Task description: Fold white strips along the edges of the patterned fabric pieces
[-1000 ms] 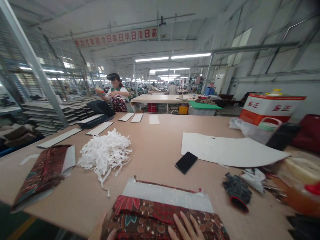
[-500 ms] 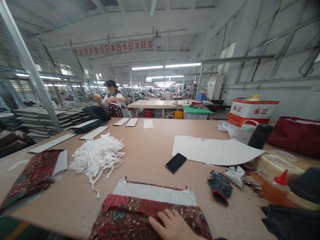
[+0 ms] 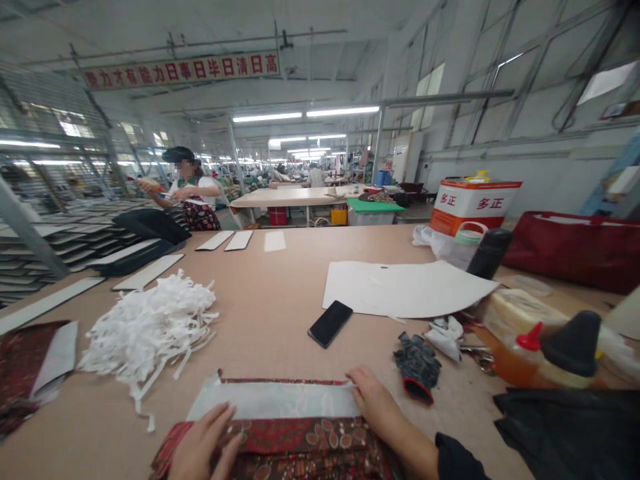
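Note:
A dark red-brown patterned fabric piece [image 3: 300, 440] lies at the table's front edge. A pale strip [image 3: 280, 400] shows along its far side, edged by a narrow band of the same fabric. My left hand [image 3: 207, 440] rests on the left part of the fabric and strip, fingers stretched out and apart. At the far right corner, my right hand [image 3: 377, 403] has its fingertips closed on the fabric edge; the exact pinch is partly hidden. The near part of the fabric runs out of view.
A heap of white strips [image 3: 155, 323] lies left, beside another patterned piece [image 3: 30, 367]. Ahead are a black phone [image 3: 330, 324] and a white sheet [image 3: 400, 287]. A dark glove [image 3: 417, 367], a red-capped bottle [image 3: 520, 357] and black cloth [image 3: 570, 427] lie right. A co-worker [image 3: 193, 190] stands beyond.
My left hand has come into view onto the fabric. The right hand has moved from the fabric's middle to its far right corner. The view has swung right.

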### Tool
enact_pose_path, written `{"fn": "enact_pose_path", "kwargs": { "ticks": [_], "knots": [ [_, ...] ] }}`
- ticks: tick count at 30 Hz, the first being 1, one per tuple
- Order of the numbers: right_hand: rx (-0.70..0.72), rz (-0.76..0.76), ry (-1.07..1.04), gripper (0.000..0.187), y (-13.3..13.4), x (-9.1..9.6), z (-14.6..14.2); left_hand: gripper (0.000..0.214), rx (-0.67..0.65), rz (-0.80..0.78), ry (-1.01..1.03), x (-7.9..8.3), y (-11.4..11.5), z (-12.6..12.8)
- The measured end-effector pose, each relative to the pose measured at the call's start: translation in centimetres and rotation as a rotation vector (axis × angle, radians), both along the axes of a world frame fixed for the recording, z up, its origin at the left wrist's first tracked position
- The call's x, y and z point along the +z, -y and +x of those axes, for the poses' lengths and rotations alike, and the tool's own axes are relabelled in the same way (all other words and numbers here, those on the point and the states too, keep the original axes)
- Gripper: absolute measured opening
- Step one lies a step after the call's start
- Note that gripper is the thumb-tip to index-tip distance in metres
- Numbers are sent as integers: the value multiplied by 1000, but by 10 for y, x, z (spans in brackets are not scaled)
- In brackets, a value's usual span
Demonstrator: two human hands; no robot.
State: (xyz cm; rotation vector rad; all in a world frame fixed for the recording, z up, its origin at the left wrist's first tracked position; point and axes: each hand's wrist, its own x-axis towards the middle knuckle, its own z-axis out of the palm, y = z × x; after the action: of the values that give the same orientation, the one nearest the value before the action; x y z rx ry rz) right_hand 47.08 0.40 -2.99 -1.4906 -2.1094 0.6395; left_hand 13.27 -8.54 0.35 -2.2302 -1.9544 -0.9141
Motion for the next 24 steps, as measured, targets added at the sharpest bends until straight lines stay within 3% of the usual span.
{"fn": "enact_pose_path", "kwargs": {
  "ticks": [4, 7, 9, 14, 17, 20, 24],
  "knots": [
    [-30, 6, -23, 34, -12, -25, 5, 31, -297, -339, -83, 16, -72, 100],
    [-29, 13, -17, 29, -14, -34, 4, 31, -402, -480, -159, 7, -106, 161],
    [-31, 31, -2, 29, -12, -38, 6, 27, -412, -520, -213, -6, -116, 183],
    [55, 130, 150, 42, -3, -40, 16, 29, -464, -460, -387, -31, -113, 193],
    [124, 135, 272, 49, -3, -31, 18, 32, -538, -409, -496, -33, -108, 191],
    [163, 120, 323, 45, -5, -22, 17, 33, -552, -373, -568, -31, -105, 192],
    [194, 222, 365, 53, -1, -30, 18, 29, -526, -312, -602, -30, -93, 196]
  ]
}}
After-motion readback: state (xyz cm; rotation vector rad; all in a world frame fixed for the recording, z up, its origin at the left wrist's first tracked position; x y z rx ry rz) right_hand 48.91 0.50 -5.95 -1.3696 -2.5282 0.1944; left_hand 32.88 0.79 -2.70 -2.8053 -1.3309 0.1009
